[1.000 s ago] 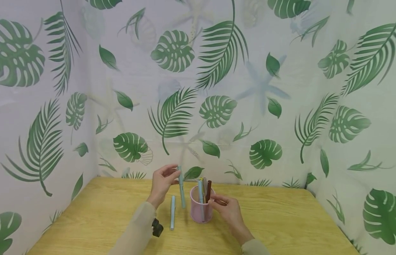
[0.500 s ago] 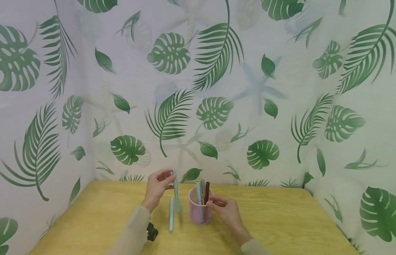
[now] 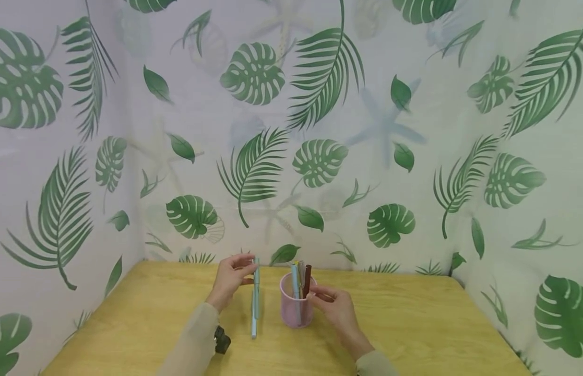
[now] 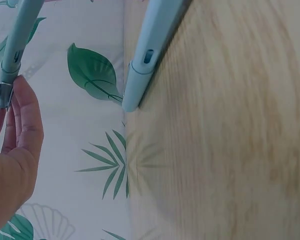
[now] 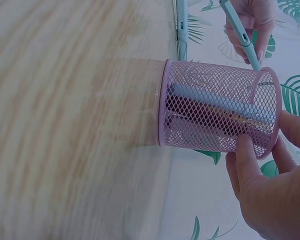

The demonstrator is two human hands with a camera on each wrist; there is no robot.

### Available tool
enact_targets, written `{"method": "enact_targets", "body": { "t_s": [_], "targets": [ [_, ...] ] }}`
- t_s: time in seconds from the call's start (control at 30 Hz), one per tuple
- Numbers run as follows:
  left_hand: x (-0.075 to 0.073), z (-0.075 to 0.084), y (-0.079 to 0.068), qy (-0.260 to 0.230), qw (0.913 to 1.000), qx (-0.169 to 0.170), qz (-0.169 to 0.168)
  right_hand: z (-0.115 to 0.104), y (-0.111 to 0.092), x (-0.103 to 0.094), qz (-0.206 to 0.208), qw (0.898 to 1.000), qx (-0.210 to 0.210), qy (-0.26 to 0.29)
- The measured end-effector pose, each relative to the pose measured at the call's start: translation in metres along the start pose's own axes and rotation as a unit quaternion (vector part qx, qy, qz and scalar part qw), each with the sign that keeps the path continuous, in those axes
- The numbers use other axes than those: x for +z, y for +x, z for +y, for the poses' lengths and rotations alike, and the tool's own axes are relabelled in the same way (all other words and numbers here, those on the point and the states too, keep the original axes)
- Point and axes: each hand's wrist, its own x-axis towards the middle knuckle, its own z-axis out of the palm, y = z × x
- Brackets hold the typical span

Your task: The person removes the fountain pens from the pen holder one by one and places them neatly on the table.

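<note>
A pale blue pen [image 3: 254, 328] lies lengthwise, near to far, on the bench [image 3: 394, 324]. Right of it stands the pink mesh cup [image 3: 289, 313], upright, several pens [image 3: 295, 282] leaning inside; the right grip [image 3: 335, 309] holds its right side by the rim, fingers against the mesh. The left grip [image 3: 229, 279], at the far left, pinches a blue-green pen [image 3: 257, 298] at its upper end. That pen's long axis tilts, lower end pointing near, raised off the bench and apart from the cup, which is right of it; the right grip is nearer the cup.
</note>
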Motion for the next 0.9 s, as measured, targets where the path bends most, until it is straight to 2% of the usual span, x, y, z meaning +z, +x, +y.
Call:
{"method": "enact_targets", "body": {
  "t_s": [0.2,0.4,0.6,0.9],
  "targets": [
    [-0.003,0.002,0.004,0.021,0.9997,-0.006,-0.007,-0.001,0.002,0.0,0.004,1.0,0.001,0.014],
    [-0.006,-0.005,0.004,0.04,0.999,-0.019,-0.003,-0.002,0.0,-0.001,0.001,1.0,0.0,0.003],
    [-0.008,-0.009,0.006,0.077,0.9968,-0.014,-0.019,0.0,0.0,0.0,0.002,1.0,0.001,0.01],
    [-0.015,-0.013,0.01,0.078,0.9957,-0.042,-0.026,0.0,0.0,0.0,-0.002,1.0,0.001,0.007]
  ]
}}
